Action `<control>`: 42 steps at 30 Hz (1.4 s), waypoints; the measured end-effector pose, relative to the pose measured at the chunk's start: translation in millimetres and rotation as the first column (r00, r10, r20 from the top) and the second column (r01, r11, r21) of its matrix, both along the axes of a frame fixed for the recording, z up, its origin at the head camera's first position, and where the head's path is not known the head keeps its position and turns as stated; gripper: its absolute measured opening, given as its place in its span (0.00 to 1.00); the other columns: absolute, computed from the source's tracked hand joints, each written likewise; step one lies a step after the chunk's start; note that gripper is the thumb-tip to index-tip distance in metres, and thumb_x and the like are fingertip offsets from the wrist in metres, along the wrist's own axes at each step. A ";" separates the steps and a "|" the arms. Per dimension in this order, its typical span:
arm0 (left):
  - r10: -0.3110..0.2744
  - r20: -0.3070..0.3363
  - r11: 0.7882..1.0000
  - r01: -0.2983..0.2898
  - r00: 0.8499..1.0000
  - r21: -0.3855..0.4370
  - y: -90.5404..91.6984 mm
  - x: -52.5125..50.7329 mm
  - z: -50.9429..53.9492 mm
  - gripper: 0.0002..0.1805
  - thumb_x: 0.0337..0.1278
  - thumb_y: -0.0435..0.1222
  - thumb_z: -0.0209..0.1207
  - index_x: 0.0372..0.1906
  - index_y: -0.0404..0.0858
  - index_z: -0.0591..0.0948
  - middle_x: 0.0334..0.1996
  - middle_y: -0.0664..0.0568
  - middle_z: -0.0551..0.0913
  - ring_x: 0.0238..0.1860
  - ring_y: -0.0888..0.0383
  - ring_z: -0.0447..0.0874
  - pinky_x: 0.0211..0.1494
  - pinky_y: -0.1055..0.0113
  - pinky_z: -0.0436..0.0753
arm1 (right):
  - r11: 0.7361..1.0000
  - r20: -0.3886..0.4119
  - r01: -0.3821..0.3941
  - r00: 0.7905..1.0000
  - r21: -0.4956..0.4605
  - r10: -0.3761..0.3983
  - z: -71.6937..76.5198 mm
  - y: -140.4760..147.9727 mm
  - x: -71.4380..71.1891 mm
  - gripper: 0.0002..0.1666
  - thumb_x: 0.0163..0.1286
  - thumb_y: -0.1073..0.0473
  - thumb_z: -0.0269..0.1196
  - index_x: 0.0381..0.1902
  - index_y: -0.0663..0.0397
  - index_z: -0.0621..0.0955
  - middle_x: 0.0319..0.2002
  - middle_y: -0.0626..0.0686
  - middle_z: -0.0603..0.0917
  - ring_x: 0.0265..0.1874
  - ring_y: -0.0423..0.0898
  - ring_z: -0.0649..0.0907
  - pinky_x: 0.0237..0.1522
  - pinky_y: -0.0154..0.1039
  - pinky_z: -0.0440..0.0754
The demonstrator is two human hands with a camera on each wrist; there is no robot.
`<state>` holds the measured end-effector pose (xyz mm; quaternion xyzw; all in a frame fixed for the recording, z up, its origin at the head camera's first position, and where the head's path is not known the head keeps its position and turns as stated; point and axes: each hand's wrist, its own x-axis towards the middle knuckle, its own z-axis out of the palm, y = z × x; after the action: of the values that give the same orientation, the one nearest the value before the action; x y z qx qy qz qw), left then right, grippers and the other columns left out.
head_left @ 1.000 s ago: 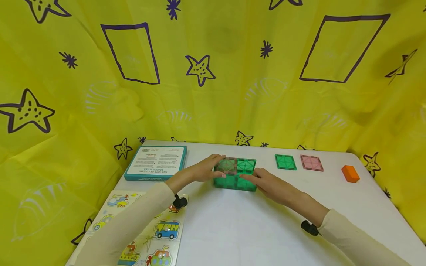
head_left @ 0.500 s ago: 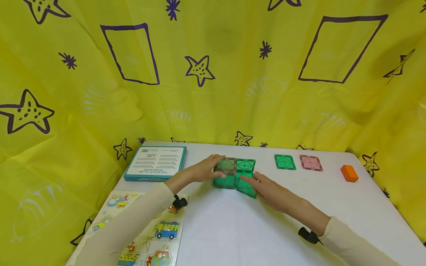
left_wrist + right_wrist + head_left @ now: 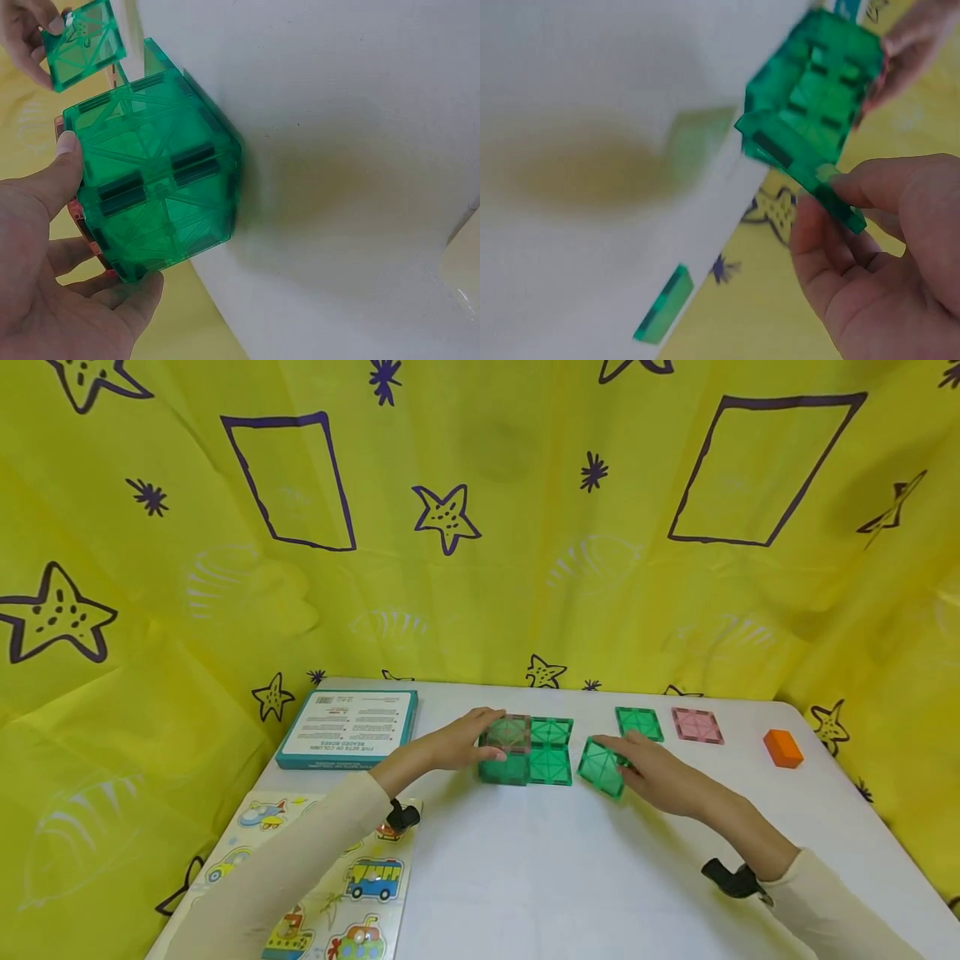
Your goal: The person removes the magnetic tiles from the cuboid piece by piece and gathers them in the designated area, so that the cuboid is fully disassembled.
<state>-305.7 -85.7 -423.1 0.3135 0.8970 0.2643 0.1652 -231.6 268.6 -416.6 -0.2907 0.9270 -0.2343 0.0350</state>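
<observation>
My left hand point(image 3: 450, 745) holds a box built of translucent green magnetic tiles point(image 3: 154, 150), with a pink tile point(image 3: 510, 729) on top of its left part. In the left wrist view its thumb lies on one side and its fingers curl round another. The right part of this box point(image 3: 551, 766) stands open at the front and top, showing green tiles inside. Just right of it, my right hand point(image 3: 667, 775) pinches a loose green magnetic tile point(image 3: 600, 767) between thumb and fingers. That tile is tilted, raised off the table and apart from the box.
A flat green tile point(image 3: 637, 722) and a pink tile point(image 3: 697, 725) lie behind my right hand. Further right is an orange block point(image 3: 783, 749). At left sit a teal-edged box point(image 3: 348, 727) and a vehicle puzzle board point(image 3: 375, 878). A yellow curtain point(image 3: 480, 602) hangs behind the white table point(image 3: 510, 877).
My right hand has swung the front right green tile outward, pulled it off the box and carried it to the right. My left hand has kept its hold.
</observation>
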 end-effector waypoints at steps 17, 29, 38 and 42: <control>-0.001 0.004 1.000 0.001 1.000 -0.010 -0.1 -0.1 1.5 0.45 0.77 0.49 0.61 0.85 0.35 0.53 0.83 0.35 0.54 0.83 0.40 0.55 0.83 0.44 0.61 | 0.947 -0.025 0.298 0.953 -0.120 -0.303 -17.2 6.3 -60.5 0.32 0.78 0.67 0.57 0.76 0.71 0.67 0.46 0.72 0.80 0.38 0.58 0.77 0.37 0.48 0.76; -0.008 0.006 1.000 0.008 1.000 -0.010 0.2 -0.6 1.2 0.45 0.77 0.48 0.61 0.85 0.35 0.52 0.83 0.35 0.54 0.83 0.40 0.55 0.83 0.44 0.61 | 0.845 0.142 0.498 0.867 -0.196 -0.478 -39.6 -25.6 -85.7 0.36 0.79 0.64 0.51 0.80 0.73 0.58 0.65 0.82 0.71 0.61 0.74 0.77 0.60 0.68 0.77; -0.010 0.003 1.000 0.010 1.000 0.000 0.8 -0.1 1.7 0.45 0.77 0.48 0.61 0.85 0.34 0.53 0.82 0.34 0.54 0.82 0.39 0.56 0.82 0.44 0.62 | 0.861 0.192 0.506 0.851 -0.053 -0.489 -48.4 -37.7 -88.0 0.37 0.85 0.59 0.52 0.80 0.76 0.55 0.74 0.80 0.64 0.73 0.76 0.67 0.73 0.69 0.67; -0.006 0.003 1.000 0.006 1.000 0.000 0.9 0.3 2.0 0.45 0.77 0.48 0.61 0.85 0.34 0.53 0.82 0.34 0.54 0.82 0.39 0.56 0.82 0.44 0.62 | 0.876 0.213 0.482 0.853 0.023 -0.475 -49.2 -38.9 -86.3 0.37 0.87 0.57 0.51 0.80 0.78 0.54 0.76 0.80 0.60 0.77 0.78 0.58 0.76 0.70 0.60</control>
<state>-305.4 -84.9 -421.1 0.3157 0.8959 0.2642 0.1671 -317.9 229.7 -465.9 -0.0248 0.9572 -0.2799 0.0697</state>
